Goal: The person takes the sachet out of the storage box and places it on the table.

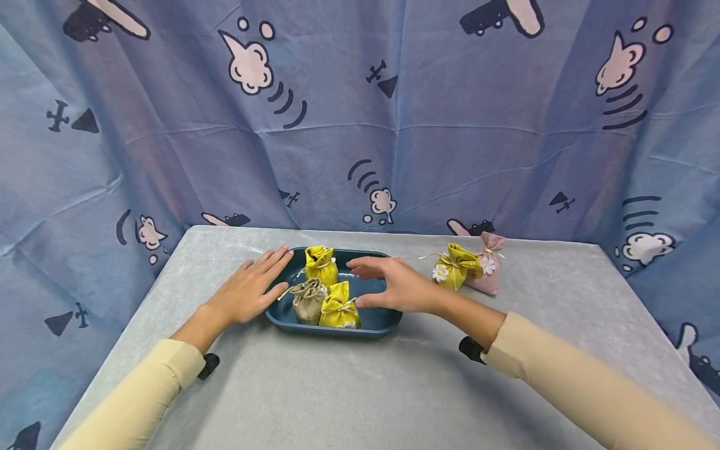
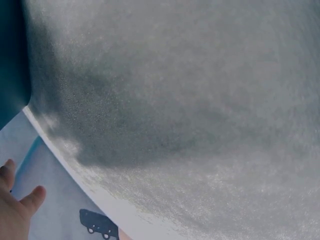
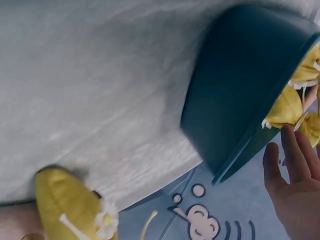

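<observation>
A dark teal tray [image 1: 337, 332] holds a yellow drawstring pouch [image 1: 320, 270] at the back, with a beige pouch [image 1: 307, 306] and a second yellow pouch [image 1: 339, 306] at the front. My left hand [image 1: 247, 289] lies at the tray's left rim with fingers extended; only part of it shows in the left wrist view. Above the tray's right half, my right hand [image 1: 402, 286] has its thumb and fingers spread apart with nothing between them. The thumb tip is close to the front yellow pouch; whether it touches cannot be told.
On the table right of the tray, another yellow pouch [image 1: 453, 270] with a white flower stands against a pink pouch [image 1: 488, 282]. A blue patterned curtain [image 1: 360, 125] hangs behind the grey table [image 1: 315, 394].
</observation>
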`<state>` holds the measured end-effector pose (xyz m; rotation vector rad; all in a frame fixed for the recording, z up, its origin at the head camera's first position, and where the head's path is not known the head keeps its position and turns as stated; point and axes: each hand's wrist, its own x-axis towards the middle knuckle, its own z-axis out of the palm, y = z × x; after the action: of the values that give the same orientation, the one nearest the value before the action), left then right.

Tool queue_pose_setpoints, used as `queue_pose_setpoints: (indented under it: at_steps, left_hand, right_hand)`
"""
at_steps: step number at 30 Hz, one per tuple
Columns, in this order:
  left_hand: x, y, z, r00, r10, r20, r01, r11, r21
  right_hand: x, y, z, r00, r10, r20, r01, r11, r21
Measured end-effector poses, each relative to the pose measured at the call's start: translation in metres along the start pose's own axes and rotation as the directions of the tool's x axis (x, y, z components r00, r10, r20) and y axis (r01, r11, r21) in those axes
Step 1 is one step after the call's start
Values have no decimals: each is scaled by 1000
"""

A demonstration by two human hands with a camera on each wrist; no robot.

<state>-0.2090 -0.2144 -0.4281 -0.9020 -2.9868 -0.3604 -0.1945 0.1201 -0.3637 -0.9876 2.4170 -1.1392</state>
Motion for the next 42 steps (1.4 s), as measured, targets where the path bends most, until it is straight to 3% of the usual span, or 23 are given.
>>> queue_pose_setpoints:
  at_steps: [10, 42]
  left_hand:
    - [0, 0, 0, 1000, -4, 6, 4, 1000, -16]
    - [0, -1, 0, 1000, 8, -6, -8, 1000, -11]
  right_hand:
    - [10, -5, 17, 998, -22, 54, 22, 1000, -10]
    - [20, -6, 39, 999, -31, 18, 33, 994, -108]
